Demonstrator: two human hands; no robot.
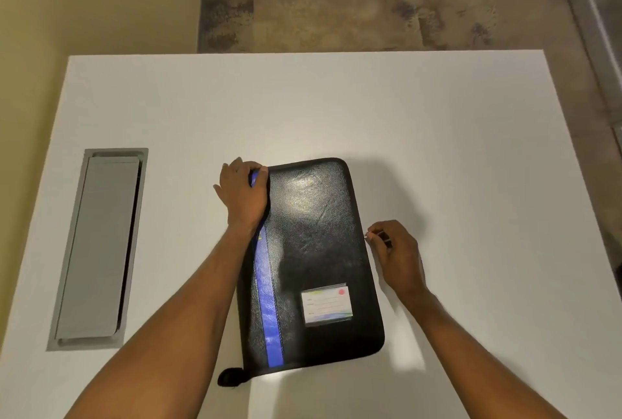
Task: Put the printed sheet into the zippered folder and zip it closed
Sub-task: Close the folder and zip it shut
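- While the right hand [399,250] pinches the zipper pull [378,236] between thumb and fingertips, grip closed tight on that small tab at the folder's right edge, first risk: the tab slips out of the pinch if tugged at an angle.
- Other grip, left hand [240,195]: fingers curled over the far-left corner of the zippered folder [313,250], pinning it. If that hold loosens, the pull likely skids or spins the folder on the smooth white surface [336,99].
- Rounded corners look like the snag spots; the slider may jam there or bite a sheet edge.
- No printed sheet visible; the cover is down, so it's probably inside, can't confirm. How much of the zip is closed: can't tell.
- Folder lies flat, mid-surface, just in front of the person, cover up.
- Long axis runs away from the person, about straight. Spine side with blue stripe [269,311] on the left, zip edge on the right, label card [326,306] near-right.
- At the near-left corner a small black tab [230,376] sticks out.
- Well left, a grey hatch [97,247] set in the surface, apart from everything.
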